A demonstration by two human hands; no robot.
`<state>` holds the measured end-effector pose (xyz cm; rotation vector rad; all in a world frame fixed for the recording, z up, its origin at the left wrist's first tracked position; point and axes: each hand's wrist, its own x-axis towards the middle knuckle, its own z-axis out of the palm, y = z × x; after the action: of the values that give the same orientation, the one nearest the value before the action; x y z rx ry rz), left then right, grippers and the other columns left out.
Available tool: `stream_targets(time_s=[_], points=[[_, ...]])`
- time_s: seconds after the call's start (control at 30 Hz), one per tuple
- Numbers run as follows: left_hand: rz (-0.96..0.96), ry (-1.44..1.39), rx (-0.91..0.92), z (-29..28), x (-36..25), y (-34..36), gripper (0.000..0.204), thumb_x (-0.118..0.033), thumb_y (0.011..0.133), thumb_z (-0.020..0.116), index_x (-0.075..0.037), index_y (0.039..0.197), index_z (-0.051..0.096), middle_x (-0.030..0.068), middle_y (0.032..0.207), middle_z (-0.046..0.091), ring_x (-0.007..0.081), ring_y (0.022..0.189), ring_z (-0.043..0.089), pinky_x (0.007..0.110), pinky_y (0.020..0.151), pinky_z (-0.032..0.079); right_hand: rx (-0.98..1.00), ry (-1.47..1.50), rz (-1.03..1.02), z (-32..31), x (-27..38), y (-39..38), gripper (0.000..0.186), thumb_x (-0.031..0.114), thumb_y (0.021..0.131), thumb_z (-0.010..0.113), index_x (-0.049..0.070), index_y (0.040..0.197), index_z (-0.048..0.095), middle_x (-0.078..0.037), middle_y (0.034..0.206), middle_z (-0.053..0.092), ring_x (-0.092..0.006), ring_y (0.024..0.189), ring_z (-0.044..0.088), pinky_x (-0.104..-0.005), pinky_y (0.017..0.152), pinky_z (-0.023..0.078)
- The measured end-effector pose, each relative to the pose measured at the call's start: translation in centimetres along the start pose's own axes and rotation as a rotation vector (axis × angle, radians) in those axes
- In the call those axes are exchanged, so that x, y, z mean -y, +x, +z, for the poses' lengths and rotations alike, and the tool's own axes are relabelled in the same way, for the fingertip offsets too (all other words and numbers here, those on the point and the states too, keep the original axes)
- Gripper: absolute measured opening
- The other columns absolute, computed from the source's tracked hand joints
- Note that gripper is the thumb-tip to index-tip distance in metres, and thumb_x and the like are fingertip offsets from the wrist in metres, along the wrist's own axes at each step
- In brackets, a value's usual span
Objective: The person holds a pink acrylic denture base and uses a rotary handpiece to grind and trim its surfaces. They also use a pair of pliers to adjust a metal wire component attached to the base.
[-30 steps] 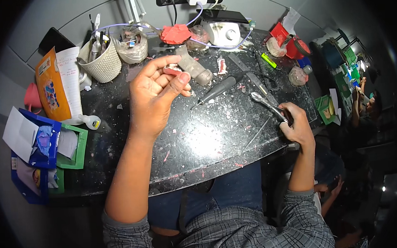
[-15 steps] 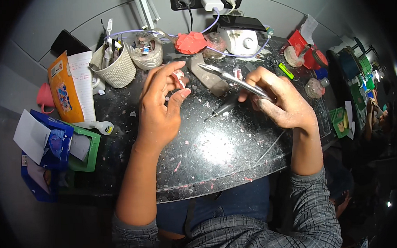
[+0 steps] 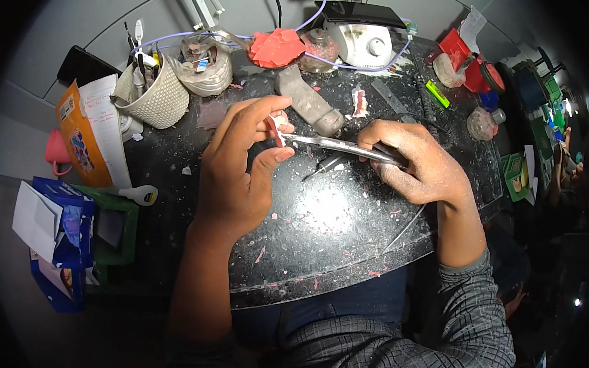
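Between the thumb and fingers of my left hand (image 3: 234, 163) is a small red-and-white moulded piece (image 3: 278, 128), held above the middle of the black table (image 3: 278, 263). My right hand (image 3: 428, 162) is wrapped round a long silver metal tool (image 3: 335, 144) with a narrow tip. That tip meets the piece at its lower right edge. Under the tool lies a black-handled pointed tool (image 3: 331, 163). A grey, dusty block (image 3: 307, 103) sits just beyond the hands. Another red-and-white piece (image 3: 359, 102) rests to its right.
White and red crumbs litter the table. Along the back stand a cream basket of tools (image 3: 156, 101), a plastic-wrapped tub (image 3: 209, 72), stacked red sheets (image 3: 277, 48) and a white device with a knob (image 3: 366, 48). Blue and green boxes (image 3: 117, 257) stand at left, a yellow-green marker (image 3: 438, 93) at right.
My right hand has lowered the silver tool and brought its tip against the piece in my left hand. The view has shifted a little; the second red-and-white piece now shows more fully.
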<state>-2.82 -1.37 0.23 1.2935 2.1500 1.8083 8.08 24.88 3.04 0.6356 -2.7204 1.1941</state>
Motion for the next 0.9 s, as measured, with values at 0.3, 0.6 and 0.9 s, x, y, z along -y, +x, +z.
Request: stream_targets(time_s=[0.3,0.6,0.9], points=[[0.035,0.214,-0.006,-0.4,-0.4,0.1,0.042,-0.003,0.093,0.07,-0.001,0.134,0.062,0.0137,0.123,0.062,0.0208,0.108,0.068,0.033,0.097,0.055,-0.018,-0.031,-0.018,0.2,0.0,0.0,0.03,0.01,0.075,0.056,0.001,0.104,0.059,-0.018,0.085,0.06,-0.0376,0.077,0.064,-0.0449,0.073,0.052],[0.001,0.256,0.012,-0.1,-0.8,-0.1,0.041,-0.001,0.092,0.069,-0.001,0.133,0.062,0.0154,0.125,0.063,0.0222,0.108,0.069,0.035,0.096,0.055,-0.106,-0.132,0.19,1.3,1.4,-0.1,0.032,0.02,0.093,0.077,0.006,0.1,0.049,-0.016,0.076,0.06,-0.0338,0.062,0.065,-0.0408,0.058,0.048],[-0.038,-0.088,0.014,0.1,0.0,-0.2,0.05,0.004,0.096,0.063,0.008,0.142,0.045,0.0202,0.132,0.061,0.0251,0.122,0.065,0.036,0.108,0.049,-0.113,0.018,0.141,0.9,0.6,-0.5,0.023,0.02,0.093,0.076,0.004,0.098,0.06,-0.013,0.077,0.062,-0.0289,0.06,0.061,-0.0373,0.057,0.047]])
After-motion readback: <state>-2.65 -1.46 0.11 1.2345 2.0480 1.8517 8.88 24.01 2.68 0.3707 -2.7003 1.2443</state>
